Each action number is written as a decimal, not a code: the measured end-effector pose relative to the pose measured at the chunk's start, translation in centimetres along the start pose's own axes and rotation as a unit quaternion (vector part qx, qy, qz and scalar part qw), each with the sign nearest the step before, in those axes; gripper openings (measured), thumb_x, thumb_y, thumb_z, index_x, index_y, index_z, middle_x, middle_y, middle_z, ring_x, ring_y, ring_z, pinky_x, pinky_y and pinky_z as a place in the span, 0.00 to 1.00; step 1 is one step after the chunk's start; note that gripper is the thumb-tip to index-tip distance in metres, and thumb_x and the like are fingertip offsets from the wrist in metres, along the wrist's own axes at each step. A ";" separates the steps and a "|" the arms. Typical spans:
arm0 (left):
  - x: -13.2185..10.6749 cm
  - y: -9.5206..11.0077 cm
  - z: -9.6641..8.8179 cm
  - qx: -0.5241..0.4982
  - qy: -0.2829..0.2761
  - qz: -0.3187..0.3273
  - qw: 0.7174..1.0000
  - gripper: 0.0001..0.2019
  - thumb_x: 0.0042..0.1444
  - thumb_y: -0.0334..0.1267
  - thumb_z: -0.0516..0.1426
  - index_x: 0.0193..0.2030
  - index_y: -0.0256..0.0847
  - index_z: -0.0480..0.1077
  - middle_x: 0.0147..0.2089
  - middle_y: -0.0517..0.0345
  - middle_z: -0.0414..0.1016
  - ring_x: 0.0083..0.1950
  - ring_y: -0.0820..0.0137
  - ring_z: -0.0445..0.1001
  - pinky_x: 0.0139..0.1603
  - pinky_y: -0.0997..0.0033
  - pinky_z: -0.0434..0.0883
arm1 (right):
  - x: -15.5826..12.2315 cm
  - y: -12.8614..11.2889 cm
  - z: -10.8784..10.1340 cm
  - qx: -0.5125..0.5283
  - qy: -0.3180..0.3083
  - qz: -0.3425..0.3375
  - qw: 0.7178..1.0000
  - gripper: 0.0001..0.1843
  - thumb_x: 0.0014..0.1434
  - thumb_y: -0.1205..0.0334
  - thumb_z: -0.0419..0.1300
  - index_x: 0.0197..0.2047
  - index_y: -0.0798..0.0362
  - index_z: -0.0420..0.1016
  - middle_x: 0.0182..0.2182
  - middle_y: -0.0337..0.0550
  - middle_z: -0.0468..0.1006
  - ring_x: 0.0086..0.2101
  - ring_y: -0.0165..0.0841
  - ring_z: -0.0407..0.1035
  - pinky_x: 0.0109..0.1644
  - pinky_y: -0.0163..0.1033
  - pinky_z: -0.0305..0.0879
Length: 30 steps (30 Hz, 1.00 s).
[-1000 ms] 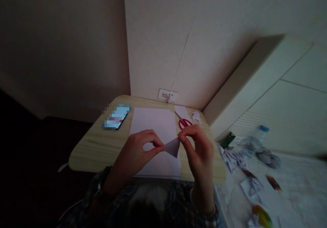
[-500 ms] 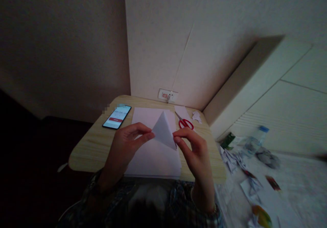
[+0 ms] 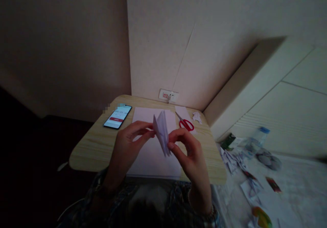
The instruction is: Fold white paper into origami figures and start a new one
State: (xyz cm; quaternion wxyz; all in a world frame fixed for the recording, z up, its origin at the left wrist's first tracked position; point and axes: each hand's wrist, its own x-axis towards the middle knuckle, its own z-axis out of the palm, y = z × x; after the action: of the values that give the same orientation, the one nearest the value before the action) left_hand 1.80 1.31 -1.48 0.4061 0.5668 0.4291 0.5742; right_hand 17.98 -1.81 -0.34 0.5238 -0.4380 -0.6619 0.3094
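A small folded white paper piece [image 3: 161, 131] is held upright above the wooden lap table [image 3: 94, 148], seen nearly edge-on with its layers fanned. My left hand [image 3: 129, 144] pinches its left side between thumb and fingers. My right hand [image 3: 187, 151] pinches its right and lower side. Under both hands lies a stack of white paper sheets [image 3: 153, 156].
A lit phone [image 3: 117, 116] lies at the table's back left. Red-handled scissors [image 3: 185, 123] and a crumpled paper scrap [image 3: 197, 116] lie at the back right. A wall socket [image 3: 168, 95] is behind. To the right, folded paper pieces [image 3: 233, 158] and a plastic bottle [image 3: 255, 140] rest on a white surface.
The paper piece went from a flat triangle pointing down, to pointing up, to turned nearly edge-on. Both hands drew closer together around it.
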 end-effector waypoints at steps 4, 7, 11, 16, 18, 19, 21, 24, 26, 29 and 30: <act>-0.2 -0.1 0.2 -0.019 -0.048 0.002 0.999 0.11 0.48 0.37 0.62 0.40 0.41 0.74 0.44 0.52 0.77 0.36 0.68 0.77 0.40 0.69 0.76 | 0.0 -0.1 0.6 0.001 -0.002 -0.006 1.000 0.04 0.55 0.65 0.61 0.34 0.51 0.68 0.28 0.36 0.73 0.30 0.29 0.68 0.35 0.34 0.66; -0.3 -0.1 0.3 -0.043 -0.067 -0.012 0.997 0.15 0.45 0.37 0.63 0.42 0.40 0.72 0.44 0.51 0.75 0.36 0.68 0.77 0.40 0.68 0.76 | -0.1 -0.1 0.7 -0.003 -0.008 -0.003 1.000 0.05 0.55 0.66 0.61 0.34 0.51 0.67 0.28 0.36 0.72 0.30 0.28 0.68 0.35 0.34 0.66; -0.4 0.1 0.3 -0.043 -0.068 -0.027 0.996 0.17 0.45 0.37 0.64 0.43 0.39 0.72 0.44 0.51 0.75 0.37 0.68 0.77 0.42 0.67 0.75 | -0.1 -0.2 0.7 -0.001 -0.015 0.001 1.000 0.07 0.55 0.66 0.62 0.35 0.51 0.66 0.28 0.36 0.72 0.31 0.28 0.67 0.36 0.34 0.66; -0.5 0.2 0.4 -0.035 -0.102 -0.016 0.994 0.16 0.47 0.35 0.62 0.46 0.39 0.72 0.44 0.52 0.75 0.38 0.69 0.77 0.42 0.69 0.75 | -0.1 -0.2 0.7 -0.004 -0.004 -0.005 1.000 0.07 0.55 0.64 0.61 0.35 0.51 0.65 0.28 0.36 0.71 0.30 0.28 0.67 0.35 0.34 0.66; -0.5 0.2 0.4 -0.033 -0.106 -0.013 0.994 0.16 0.47 0.34 0.62 0.45 0.39 0.73 0.45 0.52 0.75 0.38 0.69 0.77 0.42 0.70 0.75 | -0.1 -0.1 0.7 -0.002 0.004 -0.006 1.000 0.07 0.55 0.64 0.61 0.35 0.51 0.65 0.28 0.35 0.71 0.30 0.28 0.67 0.35 0.35 0.66; -0.5 0.2 0.4 -0.031 -0.107 -0.013 0.994 0.16 0.47 0.34 0.62 0.45 0.39 0.73 0.46 0.52 0.75 0.38 0.69 0.77 0.41 0.70 0.75 | -0.1 0.0 0.7 0.000 0.005 -0.005 1.000 0.07 0.55 0.63 0.62 0.34 0.51 0.65 0.28 0.36 0.71 0.30 0.28 0.67 0.35 0.35 0.66; -0.5 0.1 0.3 -0.027 -0.109 -0.013 0.994 0.16 0.47 0.35 0.62 0.45 0.39 0.73 0.45 0.52 0.75 0.38 0.68 0.77 0.42 0.69 0.75 | -0.1 0.2 0.7 0.004 0.007 -0.005 1.000 0.08 0.55 0.63 0.62 0.34 0.51 0.65 0.28 0.36 0.71 0.30 0.29 0.67 0.36 0.35 0.66; -0.5 0.0 0.2 -0.027 -0.115 -0.016 0.993 0.16 0.47 0.36 0.63 0.45 0.40 0.73 0.44 0.52 0.76 0.38 0.68 0.77 0.43 0.68 0.75 | -0.1 0.3 0.6 0.012 0.010 -0.005 1.000 0.07 0.55 0.65 0.61 0.34 0.50 0.65 0.29 0.36 0.71 0.31 0.29 0.67 0.37 0.35 0.66; -0.6 -0.1 0.2 -0.035 -0.119 -0.023 0.992 0.18 0.48 0.37 0.63 0.47 0.40 0.72 0.42 0.52 0.77 0.38 0.67 0.77 0.43 0.68 0.75 | -0.1 0.3 0.6 0.017 0.013 -0.005 1.000 0.07 0.54 0.67 0.61 0.34 0.50 0.65 0.29 0.36 0.71 0.31 0.29 0.67 0.37 0.35 0.66; -0.7 -0.2 0.1 -0.043 -0.126 -0.032 0.991 0.20 0.50 0.37 0.62 0.52 0.42 0.70 0.40 0.54 0.79 0.37 0.67 0.78 0.43 0.69 0.75 | -0.1 0.2 0.7 0.016 0.014 -0.009 1.000 0.07 0.55 0.68 0.60 0.34 0.50 0.65 0.28 0.36 0.70 0.30 0.29 0.67 0.36 0.34 0.66; -0.7 -0.2 0.1 -0.044 -0.129 -0.031 0.990 0.21 0.50 0.37 0.62 0.52 0.42 0.70 0.40 0.54 0.79 0.38 0.67 0.78 0.43 0.70 0.75 | -0.1 0.1 0.7 0.014 0.013 -0.012 1.000 0.06 0.55 0.68 0.60 0.34 0.50 0.65 0.28 0.36 0.70 0.30 0.29 0.67 0.36 0.34 0.66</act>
State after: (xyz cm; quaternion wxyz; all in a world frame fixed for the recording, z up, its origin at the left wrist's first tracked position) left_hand 1.94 0.74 -1.92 0.5002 0.6041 0.3651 0.5016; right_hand 17.35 -1.82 -0.68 0.5424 -0.4267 -0.6556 0.3064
